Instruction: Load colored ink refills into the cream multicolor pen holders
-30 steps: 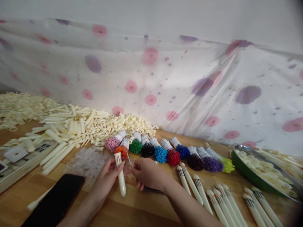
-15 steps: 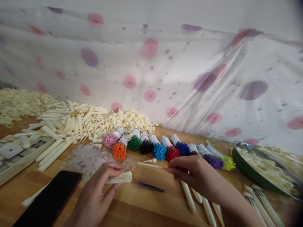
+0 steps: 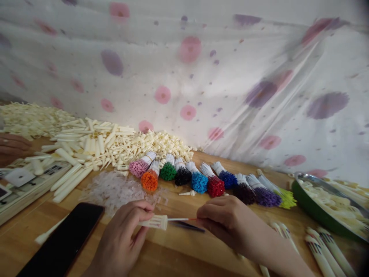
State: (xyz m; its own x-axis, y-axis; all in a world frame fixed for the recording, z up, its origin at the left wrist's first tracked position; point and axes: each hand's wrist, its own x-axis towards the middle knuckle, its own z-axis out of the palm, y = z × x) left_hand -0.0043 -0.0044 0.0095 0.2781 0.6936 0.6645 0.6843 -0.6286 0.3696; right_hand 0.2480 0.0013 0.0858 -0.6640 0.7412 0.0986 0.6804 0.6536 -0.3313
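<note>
My left hand (image 3: 122,240) is closed round a cream pen barrel (image 3: 154,222), held level with its slotted end facing right. My right hand (image 3: 223,221) pinches a thin white refill with a red end (image 3: 181,219), and its tip is at the barrel's open end. Just beyond the hands lies a row of colour-tipped refill bundles: pink (image 3: 140,167), orange (image 3: 150,179), green (image 3: 168,171), black (image 3: 182,175), blue (image 3: 198,181), red (image 3: 215,185), and darker ones to the right. A dark thin stick (image 3: 188,227) lies on the wooden table (image 3: 178,254) under the refill.
Heaps of cream pen parts (image 3: 100,144) fill the back left. A black phone (image 3: 62,242) lies at the front left beside a pile of clear small pieces (image 3: 112,190). A green bowl (image 3: 314,213) of parts and several assembled pens (image 3: 323,250) are on the right. Another person's hand (image 3: 11,144) rests at the far left.
The barrel went from upright to level in my left hand. My right hand reached to the red bundle, drew out a refill, and brought it left to the barrel's end.
</note>
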